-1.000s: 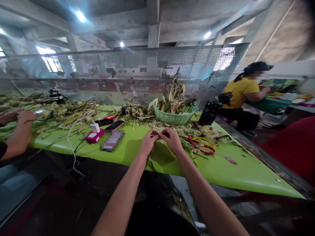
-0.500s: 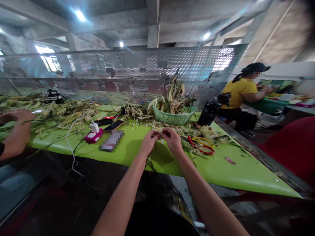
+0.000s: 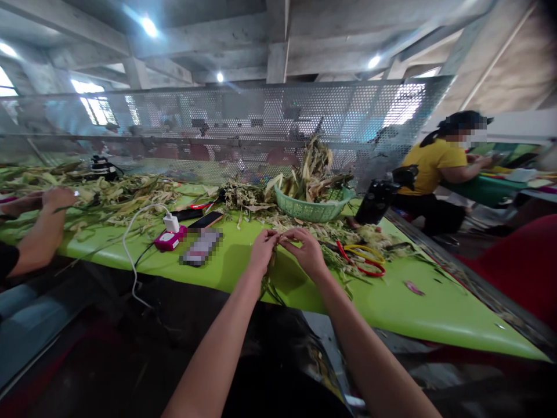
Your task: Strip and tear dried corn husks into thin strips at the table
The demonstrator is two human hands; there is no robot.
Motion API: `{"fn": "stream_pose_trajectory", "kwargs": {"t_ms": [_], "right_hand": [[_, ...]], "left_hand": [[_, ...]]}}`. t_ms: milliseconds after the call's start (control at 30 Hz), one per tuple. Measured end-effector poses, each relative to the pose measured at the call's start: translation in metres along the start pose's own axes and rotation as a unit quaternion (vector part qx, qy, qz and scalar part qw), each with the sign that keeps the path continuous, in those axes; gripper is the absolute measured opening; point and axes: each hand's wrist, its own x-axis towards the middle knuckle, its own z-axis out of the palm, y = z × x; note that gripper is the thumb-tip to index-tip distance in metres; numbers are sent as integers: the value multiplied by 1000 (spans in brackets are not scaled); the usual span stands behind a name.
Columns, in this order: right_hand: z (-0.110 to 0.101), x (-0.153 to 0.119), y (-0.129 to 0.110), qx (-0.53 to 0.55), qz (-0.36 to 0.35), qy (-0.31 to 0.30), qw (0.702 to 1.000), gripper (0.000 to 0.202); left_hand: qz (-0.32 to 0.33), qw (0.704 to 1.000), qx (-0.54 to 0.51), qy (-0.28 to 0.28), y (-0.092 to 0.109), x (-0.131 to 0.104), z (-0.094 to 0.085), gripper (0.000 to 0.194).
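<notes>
My left hand (image 3: 263, 253) and my right hand (image 3: 307, 252) meet fingertip to fingertip above the near edge of the green-topped table (image 3: 243, 264). Both are closed in a pinch on a thin dry leaf strip (image 3: 273, 259), whose leafy ends seem to hang below my left hand past the table edge. The fingers hide most of it. To the right of my right hand, scissors with red and yellow handles (image 3: 365, 266) lie on leaf scraps (image 3: 337, 247). Behind my hands stands a green plastic basket (image 3: 308, 208) filled with dry leaves (image 3: 315, 168).
Two phones (image 3: 202, 247) and a purple power socket (image 3: 170, 238) with a white charger lie left. A black bottle-like object (image 3: 375, 200) stands right. A co-worker's hands (image 3: 54, 200) handle leaves at far left. Another person (image 3: 429, 162) sits at right. A perforated metal screen (image 3: 243, 128) runs behind.
The view has shifted slightly, so most things sit a little further right. My right fingers have straightened a little and still meet my left. The co-worker's hand at left has moved.
</notes>
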Motion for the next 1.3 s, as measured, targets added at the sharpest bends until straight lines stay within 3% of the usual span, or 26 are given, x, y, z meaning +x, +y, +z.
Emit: {"fn": "stream_pose_trajectory", "kwargs": {"t_ms": [200, 400, 733, 967, 1167, 1300], "right_hand": [[4, -1, 16, 45, 63, 55, 995, 26], [5, -2, 14, 93, 88, 82, 988, 31], [1, -2, 2, 107, 109, 94, 984, 29], [2, 0, 1, 168, 130, 60, 975, 37], [0, 1, 2, 197, 133, 84, 968, 29], [-1, 1, 3, 190, 126, 109, 967, 24]], "left_hand": [[27, 997, -14, -69, 1, -5, 3, 17], [66, 990, 8, -122, -2, -5, 0, 26], [83, 992, 22, -92, -9, 1, 0, 19], [86, 990, 39, -105, -6, -1, -2, 17], [-1, 996, -86, -37, -6, -2, 2, 42], [-36, 995, -92, 2, -4, -2, 2, 34]]}}
